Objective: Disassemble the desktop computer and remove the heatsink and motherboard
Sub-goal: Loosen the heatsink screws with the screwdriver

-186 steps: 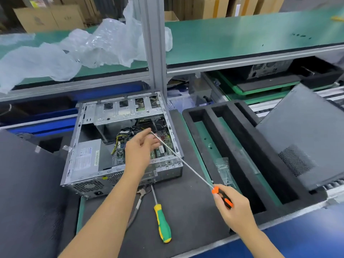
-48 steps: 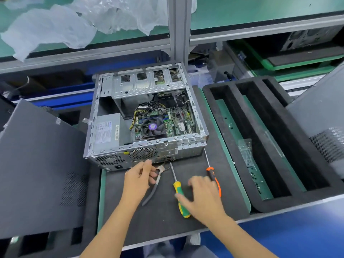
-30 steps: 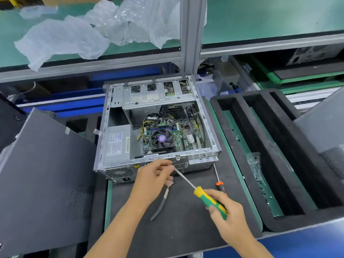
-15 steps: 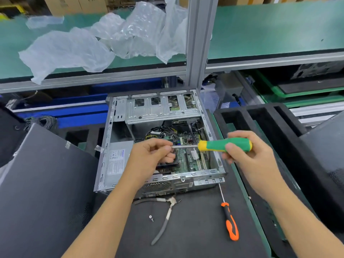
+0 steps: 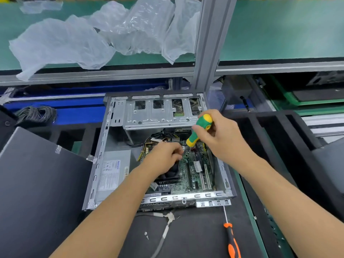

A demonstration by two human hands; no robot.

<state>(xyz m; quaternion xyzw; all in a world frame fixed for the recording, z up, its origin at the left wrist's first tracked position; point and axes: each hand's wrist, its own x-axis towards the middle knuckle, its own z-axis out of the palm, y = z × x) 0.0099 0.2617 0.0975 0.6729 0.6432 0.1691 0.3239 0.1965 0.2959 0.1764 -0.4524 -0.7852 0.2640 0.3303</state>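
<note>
The open desktop case (image 5: 104,146) lies on its side on the dark mat. Inside it lie the green motherboard (image 5: 195,170) and a black heatsink with fan (image 5: 168,178), mostly hidden under my left hand. My right hand (image 5: 221,140) grips a green-and-yellow screwdriver (image 5: 200,129), which points steeply down into the case. My left hand (image 5: 163,158) reaches into the case and pinches the screwdriver's shaft near its tip, beside the heatsink's upper right corner. The tip itself is hidden by my fingers.
The grey power supply (image 5: 113,172) fills the case's left side. On the mat in front lie pliers (image 5: 165,231), a loose screw (image 5: 146,234) and an orange screwdriver (image 5: 231,241). A dark side panel (image 5: 41,183) rests at left, black foam trays (image 5: 279,146) at right, plastic wrap (image 5: 93,34) on the shelf.
My right hand has tipped the green screwdriver from level to nearly upright over the motherboard. My left hand has gone down with the shaft to the heatsink's corner. The view has moved closer.
</note>
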